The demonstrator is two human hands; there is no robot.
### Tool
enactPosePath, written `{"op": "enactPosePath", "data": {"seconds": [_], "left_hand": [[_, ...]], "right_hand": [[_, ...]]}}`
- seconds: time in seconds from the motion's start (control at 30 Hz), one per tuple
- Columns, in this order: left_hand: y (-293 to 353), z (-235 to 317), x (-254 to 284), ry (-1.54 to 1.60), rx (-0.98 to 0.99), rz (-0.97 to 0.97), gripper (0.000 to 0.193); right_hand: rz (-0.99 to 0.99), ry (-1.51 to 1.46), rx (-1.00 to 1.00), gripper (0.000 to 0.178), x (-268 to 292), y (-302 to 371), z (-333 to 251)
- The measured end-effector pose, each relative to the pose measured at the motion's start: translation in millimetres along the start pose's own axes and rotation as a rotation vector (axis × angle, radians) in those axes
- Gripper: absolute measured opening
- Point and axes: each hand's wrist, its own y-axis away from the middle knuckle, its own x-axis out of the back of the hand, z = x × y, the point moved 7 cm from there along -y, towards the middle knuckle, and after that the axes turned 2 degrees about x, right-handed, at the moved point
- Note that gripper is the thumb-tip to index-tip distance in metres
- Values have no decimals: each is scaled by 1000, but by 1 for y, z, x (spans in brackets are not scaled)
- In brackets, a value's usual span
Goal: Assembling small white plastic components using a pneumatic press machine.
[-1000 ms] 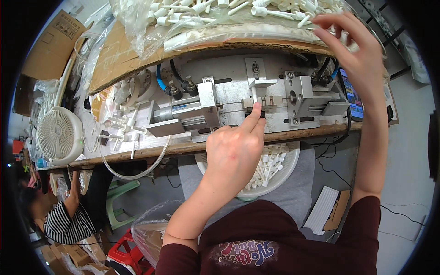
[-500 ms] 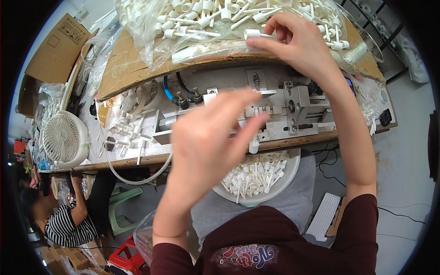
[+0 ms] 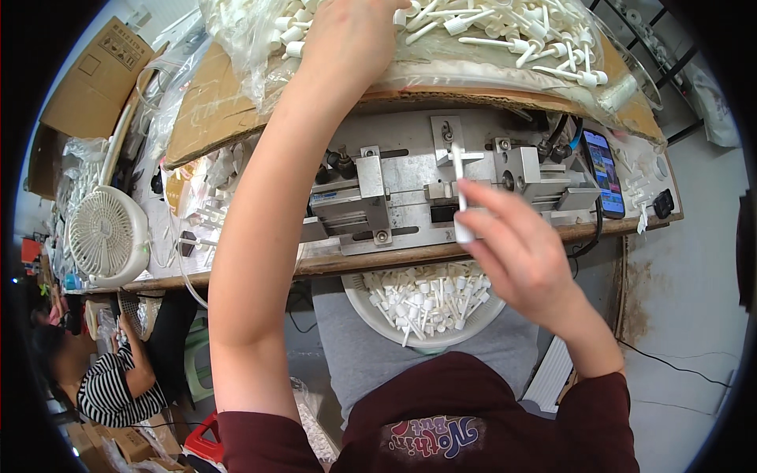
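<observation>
In front of the metal fixture (image 3: 438, 189) on the bench, my right hand (image 3: 524, 260) pinches a white plastic cap with a long stem (image 3: 460, 197). The stem points up and away, and the cap end is near the bench's front edge. My left hand (image 3: 355, 35) reaches far across to the pile of white stemmed caps (image 3: 536, 35), which lies on clear plastic film over cardboard. Its fingers are mostly hidden at the top edge of the picture. A round tub (image 3: 359, 315) in my lap holds many more such white pieces.
A raised cardboard sheet (image 3: 205, 118) overhangs the back of the fixture. To the right lie a lit phone (image 3: 605, 173) and a cable. A white fan (image 3: 106, 236) stands at the left. Beyond it, a person in a striped shirt (image 3: 118, 386) sits working.
My right hand has come down from the pile to the fixture, holding a stemmed cap. My left hand has moved from above the fixture up to the pile.
</observation>
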Motion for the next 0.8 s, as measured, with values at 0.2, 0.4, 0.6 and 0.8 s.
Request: {"op": "enactPosePath", "data": {"seconds": [0.2, 0.4, 0.6, 0.8], "left_hand": [[-17, 0, -6, -14, 68, -64, 24], [1, 38, 44, 348, 216, -93, 21], [37, 59, 70, 624, 195, 9, 22], [76, 93, 92, 668, 167, -88, 35]], "right_hand": [[-218, 142, -65, 26, -24, 26, -2], [-223, 185, -41, 16, -24, 7, 3], [-299, 214, -89, 22, -26, 1, -2], [-156, 22, -73, 31, -12, 10, 6]]}}
